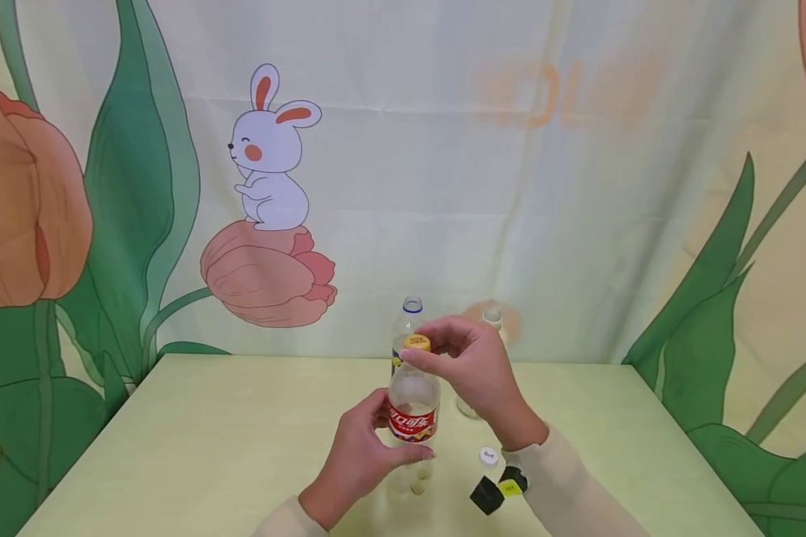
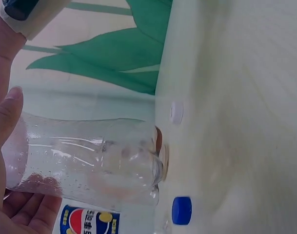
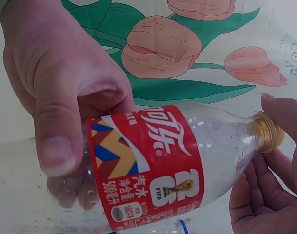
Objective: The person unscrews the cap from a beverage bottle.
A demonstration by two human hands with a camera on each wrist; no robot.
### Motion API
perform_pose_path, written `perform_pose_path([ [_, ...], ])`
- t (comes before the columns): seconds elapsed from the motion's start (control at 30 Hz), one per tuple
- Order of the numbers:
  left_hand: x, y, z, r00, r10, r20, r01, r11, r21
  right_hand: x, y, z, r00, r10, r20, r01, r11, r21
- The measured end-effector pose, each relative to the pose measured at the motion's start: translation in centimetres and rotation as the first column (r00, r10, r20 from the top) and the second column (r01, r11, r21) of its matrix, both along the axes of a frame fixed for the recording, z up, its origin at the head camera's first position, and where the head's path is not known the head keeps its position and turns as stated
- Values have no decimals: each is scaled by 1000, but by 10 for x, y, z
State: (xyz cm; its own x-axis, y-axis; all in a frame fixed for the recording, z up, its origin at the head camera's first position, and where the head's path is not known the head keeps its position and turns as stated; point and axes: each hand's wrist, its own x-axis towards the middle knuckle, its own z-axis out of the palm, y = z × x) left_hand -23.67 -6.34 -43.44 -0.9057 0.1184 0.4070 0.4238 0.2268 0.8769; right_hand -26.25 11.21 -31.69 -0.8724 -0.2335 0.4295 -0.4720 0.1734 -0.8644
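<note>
An upright clear plastic cola bottle (image 1: 413,423) with a red label stands in front of me, its base right at the tabletop in the left wrist view. My left hand (image 1: 361,451) grips it around the body, thumb across the near side just below the label (image 3: 148,168). On the bottle's neck sits a yellow cap (image 1: 417,342). My right hand (image 1: 475,367) pinches that cap between thumb and fingers from the right. The right wrist view shows the cap (image 3: 272,132) at the mouth, thumb on one side and curled fingers on the other.
Behind the cola bottle stands an uncapped bottle (image 1: 413,307) with a blue neck ring. Another clear bottle (image 1: 469,407) is partly hidden by my right hand. A white cap (image 1: 488,456) and a blue cap (image 2: 182,210) lie on the pale table (image 1: 242,432). A printed curtain (image 1: 403,186) hangs behind.
</note>
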Motion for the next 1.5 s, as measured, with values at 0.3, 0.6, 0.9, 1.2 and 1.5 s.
perform_pose_path([
  [0.3,10,16,-2,1000,-12,1,12,1000,17,13,15,-2,999,-7,-33,6,1000,-19],
  [0.6,14,17,1,1000,-27,12,27,999,35,16,18,-1,998,12,-57,-13,1000,-22],
  [0.9,11,14,-1,999,-43,-12,43,999,3,15,20,2,994,41,-96,-37,998,48],
  [1.2,11,12,2,998,-26,-65,24,999,-24,12,24,3,988,127,-88,-121,990,69],
  [1.5,11,11,2,995,-56,-87,57,998,9,7,22,3,991,116,-65,-113,992,54],
])
